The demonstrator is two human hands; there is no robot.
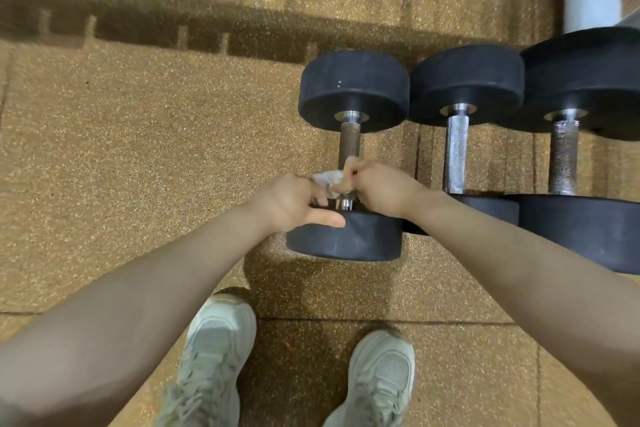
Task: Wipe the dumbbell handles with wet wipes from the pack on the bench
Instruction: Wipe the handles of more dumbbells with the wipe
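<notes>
Three black dumbbells lie side by side on the speckled rubber floor (138, 135), right of centre in the frame. Both hands meet at the near end of the leftmost dumbbell (349, 156), whose handle (349, 146) looks darker than the two shiny ones beside it. The right hand (381, 189) has its fingers curled round the handle and a crumpled white wet wipe (327, 178). The left hand (294, 201) pinches the wipe's other end, its thumb stretched out over the near weight. The middle dumbbell (464, 121) and right dumbbell (581, 135) lie untouched. Two pale sneakers (214, 357) stand at the bottom centre.
</notes>
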